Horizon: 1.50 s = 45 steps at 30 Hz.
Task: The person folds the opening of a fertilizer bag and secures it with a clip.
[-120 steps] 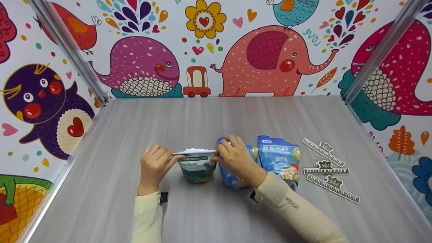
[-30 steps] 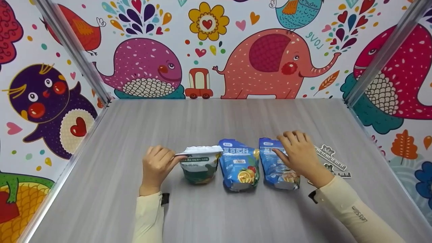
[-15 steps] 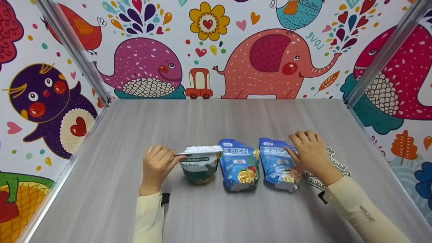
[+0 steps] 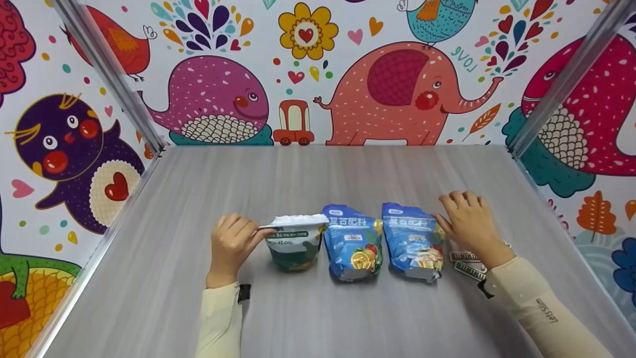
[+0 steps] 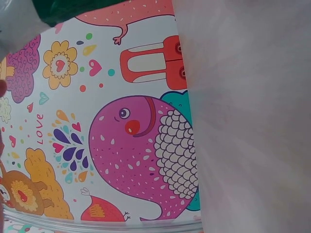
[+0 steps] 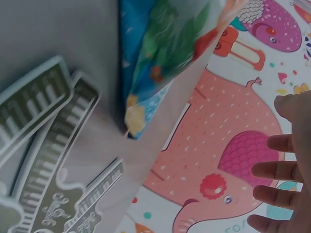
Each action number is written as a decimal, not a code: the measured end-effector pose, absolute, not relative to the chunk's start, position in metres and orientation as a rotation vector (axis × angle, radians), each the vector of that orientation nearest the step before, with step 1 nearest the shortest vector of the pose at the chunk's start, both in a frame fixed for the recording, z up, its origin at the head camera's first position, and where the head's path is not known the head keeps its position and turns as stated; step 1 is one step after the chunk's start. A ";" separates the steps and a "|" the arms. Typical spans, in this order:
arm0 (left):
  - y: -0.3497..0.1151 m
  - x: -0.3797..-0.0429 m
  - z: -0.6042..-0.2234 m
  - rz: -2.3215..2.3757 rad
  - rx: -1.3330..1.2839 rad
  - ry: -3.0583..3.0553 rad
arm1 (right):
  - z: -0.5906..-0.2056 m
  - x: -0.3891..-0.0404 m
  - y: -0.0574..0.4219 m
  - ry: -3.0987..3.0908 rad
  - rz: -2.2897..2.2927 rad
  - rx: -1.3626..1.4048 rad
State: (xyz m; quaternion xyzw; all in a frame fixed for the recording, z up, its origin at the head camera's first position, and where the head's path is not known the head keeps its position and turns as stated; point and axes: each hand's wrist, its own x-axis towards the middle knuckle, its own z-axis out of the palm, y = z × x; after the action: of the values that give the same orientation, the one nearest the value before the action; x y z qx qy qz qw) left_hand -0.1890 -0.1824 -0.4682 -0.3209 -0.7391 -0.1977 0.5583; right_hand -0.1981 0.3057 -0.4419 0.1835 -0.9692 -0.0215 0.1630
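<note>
My left hand (image 4: 231, 244) pinches the upper left corner of a green-and-white bag (image 4: 293, 252), whose top edge is folded over in a white strip. The bag stands on the table; in the left wrist view only a dark green and white piece of it (image 5: 77, 9) shows at the top. My right hand (image 4: 466, 223) is empty, fingers spread and slightly bent, just right of a blue fertilizer bag (image 4: 411, 238). Beneath it lie flat piano-keyboard clips (image 4: 469, 271), partly hidden by hand and wrist. Three clips (image 6: 56, 145) show in the right wrist view.
Another blue fertilizer bag (image 4: 350, 243) stands between the green-and-white bag and the right blue one. Behind the grey wood-grain table (image 4: 298, 174) rises a cartoon-printed wall (image 4: 298, 74), with metal posts (image 4: 109, 79) at the corners.
The right hand, at the green-and-white bag's right top corner four seconds ago, has let go and travelled right past both blue bags to above the clips. The left hand keeps its pinch.
</note>
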 end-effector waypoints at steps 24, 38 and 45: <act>-0.183 -0.187 -0.467 -0.464 -0.753 -1.774 | -0.457 -0.211 0.348 -2.899 0.010 0.325; -0.182 -0.187 -0.467 -0.467 -0.749 -1.776 | -0.471 -0.219 0.368 -2.960 0.003 0.240; -0.182 -0.187 -0.468 -0.465 -0.744 -1.777 | -0.479 -0.227 0.377 -2.962 0.053 0.188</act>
State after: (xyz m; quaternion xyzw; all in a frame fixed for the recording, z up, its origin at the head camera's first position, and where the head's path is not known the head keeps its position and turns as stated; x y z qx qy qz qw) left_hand -0.1874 -0.1824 -0.4681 -0.3141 -0.7500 -0.1963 0.5480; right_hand -0.2267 0.3770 -0.4793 0.0630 -0.9941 0.0177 0.0863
